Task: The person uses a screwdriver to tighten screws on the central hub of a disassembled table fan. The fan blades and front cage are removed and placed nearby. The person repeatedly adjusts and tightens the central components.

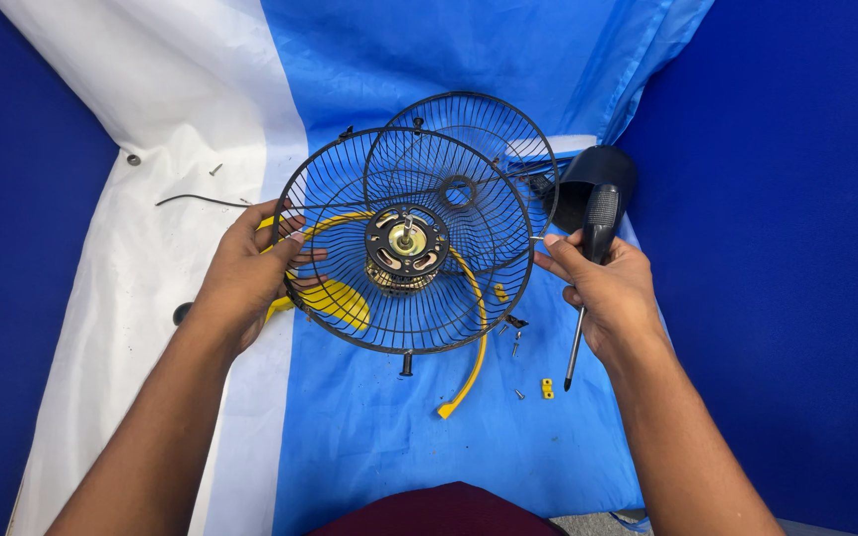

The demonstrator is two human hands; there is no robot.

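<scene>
A black wire fan guard (350, 298) with a fan motor (406, 244) at its centre is held up over a blue and white cloth. My left hand (245, 273) grips the guard's left rim. My right hand (603, 288) touches the guard's right rim with its fingertips and also holds a screwdriver (598, 223) with a black handle, its shaft pointing down. A second black wire guard (489, 129) lies behind the first. Yellow fan blades (335, 300) and a yellow rim strip (469, 377) lie under the guard.
A black plastic motor cover (603, 169) sits at the right behind my right hand. Small screws (519, 394) and a little yellow clip (547, 388) lie on the blue cloth. A thin black wire (201, 201) and a screw (214, 170) rest on the white part.
</scene>
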